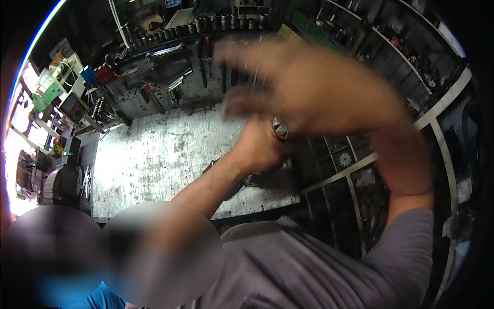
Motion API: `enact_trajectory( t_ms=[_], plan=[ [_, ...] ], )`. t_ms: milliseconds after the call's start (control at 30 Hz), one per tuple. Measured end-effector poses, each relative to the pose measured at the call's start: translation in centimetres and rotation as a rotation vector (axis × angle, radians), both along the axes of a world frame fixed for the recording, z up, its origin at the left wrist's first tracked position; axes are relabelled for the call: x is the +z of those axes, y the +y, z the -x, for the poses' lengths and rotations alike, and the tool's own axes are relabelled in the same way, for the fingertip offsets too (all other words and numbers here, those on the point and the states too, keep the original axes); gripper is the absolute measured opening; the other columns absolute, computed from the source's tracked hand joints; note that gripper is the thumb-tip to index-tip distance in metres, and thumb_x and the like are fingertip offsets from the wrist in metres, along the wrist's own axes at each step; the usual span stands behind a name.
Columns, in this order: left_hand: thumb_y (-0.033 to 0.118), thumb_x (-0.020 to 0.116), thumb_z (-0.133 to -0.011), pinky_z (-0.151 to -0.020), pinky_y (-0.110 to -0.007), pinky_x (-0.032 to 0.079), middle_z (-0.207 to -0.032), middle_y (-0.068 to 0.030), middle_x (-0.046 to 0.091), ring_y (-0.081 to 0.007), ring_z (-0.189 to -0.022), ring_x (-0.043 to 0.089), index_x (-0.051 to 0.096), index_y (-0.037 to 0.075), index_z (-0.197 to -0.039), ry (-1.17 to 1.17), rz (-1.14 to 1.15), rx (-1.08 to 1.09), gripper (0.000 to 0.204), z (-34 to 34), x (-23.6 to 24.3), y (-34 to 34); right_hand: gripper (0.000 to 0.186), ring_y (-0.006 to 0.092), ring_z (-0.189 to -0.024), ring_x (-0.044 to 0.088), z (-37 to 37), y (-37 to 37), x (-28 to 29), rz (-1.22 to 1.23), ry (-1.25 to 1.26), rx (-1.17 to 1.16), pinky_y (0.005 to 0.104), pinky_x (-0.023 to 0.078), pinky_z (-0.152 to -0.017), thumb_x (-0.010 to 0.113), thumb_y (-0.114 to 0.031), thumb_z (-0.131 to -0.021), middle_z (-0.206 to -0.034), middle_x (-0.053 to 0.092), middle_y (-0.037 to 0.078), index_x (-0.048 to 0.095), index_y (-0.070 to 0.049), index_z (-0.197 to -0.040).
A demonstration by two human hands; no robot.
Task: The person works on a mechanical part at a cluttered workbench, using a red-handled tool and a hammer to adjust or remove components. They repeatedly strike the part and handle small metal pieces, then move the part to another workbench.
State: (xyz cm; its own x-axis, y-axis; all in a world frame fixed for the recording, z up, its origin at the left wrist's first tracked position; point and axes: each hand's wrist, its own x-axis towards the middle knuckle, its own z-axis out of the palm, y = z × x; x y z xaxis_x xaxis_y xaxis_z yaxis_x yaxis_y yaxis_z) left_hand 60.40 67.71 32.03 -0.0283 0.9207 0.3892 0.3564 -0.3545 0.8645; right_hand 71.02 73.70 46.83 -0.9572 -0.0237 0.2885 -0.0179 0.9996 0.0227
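Note:
My left hand (260,147) is closed over the right part of the workbench, its fingers wrapped round a tool with a silver end (279,127) and a bit of red beside it. The hand hides most of this tool, so its kind does not show. Dark metal parts (252,180) peek out beneath the wrist, partly covered by the forearm. My right hand (314,85) is raised above the left one and smeared by motion. Its thumb and fingers point left with a gap between them; nothing held can be seen there.
The worn, light workbench top (154,165) carries dark stains. Sockets (226,21) line a rack at the back, above hanging hand tools (177,80). Divided shelving (355,185) with a toothed metal wheel (343,159) stands to the right. Someone in blue clothing (100,297) is at the lower left.

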Motion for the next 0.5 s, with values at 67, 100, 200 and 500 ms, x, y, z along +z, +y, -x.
enact_trajectory(
  t_ms=[67, 100, 200, 500],
  plan=[
    [0.013, 0.09, -0.081, -0.067, -0.036, 0.056, -0.079, -0.0027, 0.072, -0.0154, -0.072, 0.068, 0.072, 0.005, -0.092, -0.073, -0.096, 0.072, 0.023, -0.2, 0.7, 0.2, 0.082, 0.0435, -0.117, 0.073, -1.2, -0.3, 2.3, -0.046, 0.133, 0.062, 0.0516, 0.058, -0.102, 0.063, -0.066, -0.102, -0.122, 0.074, 0.028, 0.058, 0.002, -0.149],
    [0.013, 0.09, -0.081, -0.066, -0.035, 0.056, -0.077, -0.0024, 0.072, -0.0152, -0.07, 0.068, 0.071, 0.005, -0.088, -0.077, -0.121, 0.053, 0.022, -0.2, 0.8, 0.4, 0.081, 0.0436, -0.116, 0.073, -1.0, -0.4, 2.6, -0.037, 0.197, 0.059, 0.0515, 0.058, -0.102, 0.064, -0.064, -0.103, -0.122, 0.073, 0.028, 0.057, 0.001, -0.15],
    [0.017, 0.084, -0.088, -0.09, -0.039, 0.061, -0.111, -0.0159, 0.08, -0.0278, -0.105, 0.078, 0.071, 0.001, -0.116, 0.015, 0.042, -0.006, 0.035, 0.0, -0.4, 0.6, 0.077, 0.0441, -0.115, 0.072, 0.0, -0.3, 0.6, 0.141, 0.218, -0.047, 0.0509, 0.057, -0.102, 0.066, -0.058, -0.103, -0.123, 0.071, 0.028, 0.055, -0.001, -0.153],
    [0.015, 0.072, -0.094, -0.11, -0.048, 0.051, -0.137, -0.0219, 0.068, -0.0365, -0.132, 0.065, 0.064, 0.004, -0.139, 0.267, -0.298, 0.327, 0.047, -2.6, -2.3, 0.1, 0.063, 0.0444, -0.112, 0.073, -0.8, 0.1, -4.6, 0.227, 0.242, -0.153, 0.0481, 0.059, -0.096, 0.078, -0.05, -0.097, -0.116, 0.075, 0.024, 0.071, -0.001, -0.135]
  ],
)
